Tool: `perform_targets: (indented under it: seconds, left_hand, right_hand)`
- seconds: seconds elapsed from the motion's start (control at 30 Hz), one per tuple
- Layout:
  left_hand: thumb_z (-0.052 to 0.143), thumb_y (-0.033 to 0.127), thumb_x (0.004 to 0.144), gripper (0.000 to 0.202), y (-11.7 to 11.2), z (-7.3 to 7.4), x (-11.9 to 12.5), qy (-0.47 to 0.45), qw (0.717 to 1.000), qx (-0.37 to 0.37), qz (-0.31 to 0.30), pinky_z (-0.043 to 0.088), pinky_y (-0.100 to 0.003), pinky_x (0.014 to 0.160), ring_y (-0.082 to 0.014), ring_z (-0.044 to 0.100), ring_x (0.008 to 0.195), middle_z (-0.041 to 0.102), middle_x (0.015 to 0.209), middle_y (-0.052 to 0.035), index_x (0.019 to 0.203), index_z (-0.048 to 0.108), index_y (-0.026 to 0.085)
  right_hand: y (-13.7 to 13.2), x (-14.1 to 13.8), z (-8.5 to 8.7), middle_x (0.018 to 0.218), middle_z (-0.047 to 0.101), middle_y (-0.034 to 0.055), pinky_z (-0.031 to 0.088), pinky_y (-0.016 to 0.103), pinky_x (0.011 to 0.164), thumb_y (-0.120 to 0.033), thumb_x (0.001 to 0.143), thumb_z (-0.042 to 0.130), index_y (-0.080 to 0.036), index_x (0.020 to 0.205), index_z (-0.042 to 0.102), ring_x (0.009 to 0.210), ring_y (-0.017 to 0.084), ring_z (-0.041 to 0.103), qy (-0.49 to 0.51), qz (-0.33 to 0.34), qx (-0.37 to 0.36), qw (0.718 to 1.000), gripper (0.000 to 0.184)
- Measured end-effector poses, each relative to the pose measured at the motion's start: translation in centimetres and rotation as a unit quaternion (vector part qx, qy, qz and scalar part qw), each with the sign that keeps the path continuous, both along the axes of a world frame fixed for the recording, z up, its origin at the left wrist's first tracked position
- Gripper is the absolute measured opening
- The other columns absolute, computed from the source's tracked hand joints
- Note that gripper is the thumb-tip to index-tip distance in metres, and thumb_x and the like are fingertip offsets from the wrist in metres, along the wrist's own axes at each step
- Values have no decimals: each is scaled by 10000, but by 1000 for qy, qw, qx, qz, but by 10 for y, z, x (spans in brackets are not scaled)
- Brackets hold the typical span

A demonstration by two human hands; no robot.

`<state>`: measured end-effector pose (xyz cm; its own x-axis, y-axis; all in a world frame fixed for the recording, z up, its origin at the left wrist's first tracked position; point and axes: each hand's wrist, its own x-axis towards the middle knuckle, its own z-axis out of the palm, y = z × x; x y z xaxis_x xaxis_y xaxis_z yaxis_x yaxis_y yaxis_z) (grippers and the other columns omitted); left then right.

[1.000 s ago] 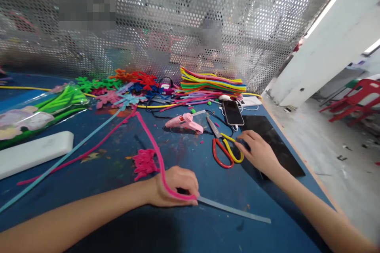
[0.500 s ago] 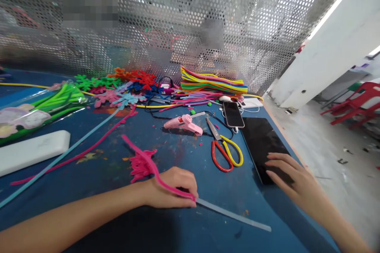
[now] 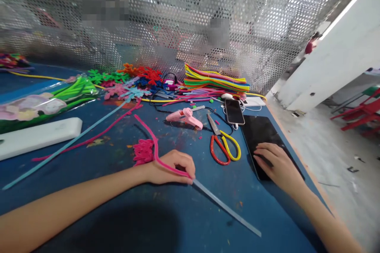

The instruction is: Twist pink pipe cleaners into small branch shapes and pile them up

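Note:
My left hand [image 3: 171, 168] is closed in a pinch on a pink pipe cleaner [image 3: 150, 134] that arcs up and back over the wrist; the same fingers press the near end of a long grey strip [image 3: 227, 209] lying on the blue table [image 3: 190, 225]. A pink pipe-cleaner flower [image 3: 143, 152] lies just behind that hand. My right hand [image 3: 277, 166] rests flat with fingers spread on a black tablet [image 3: 261, 132] at the table's right edge. Red and yellow scissors [image 3: 222, 144] lie between the two hands.
A pink glue gun [image 3: 185, 118], a phone [image 3: 234, 111] and a stack of coloured pipe cleaners [image 3: 215, 81] sit behind. Felt flowers [image 3: 130, 81], a green packet [image 3: 53, 101] and a white block [image 3: 38, 136] lie left. A perforated metal screen [image 3: 178, 16] backs the table.
My right hand left the scissors' handles and moved right onto the black tablet. The left hand kept its pinch while the pink pipe cleaner's free end swung.

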<state>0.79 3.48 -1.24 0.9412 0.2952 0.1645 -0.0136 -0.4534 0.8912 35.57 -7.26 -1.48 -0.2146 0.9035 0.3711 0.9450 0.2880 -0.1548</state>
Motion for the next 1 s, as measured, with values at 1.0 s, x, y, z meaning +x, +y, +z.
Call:
perform_targets:
  seconds: [1.0]
  left_hand:
    - [650,268,738,182,-32,-3,-3,59,964,-120,230,424,-194,617,-107,590,653,647,686,-20,658,571,125]
  right_hand:
    - [-27,-93,-30,724,621,53,533,303,610,-163,819,543,-204,933,556,694,183,614,252,228,-1,941,122]
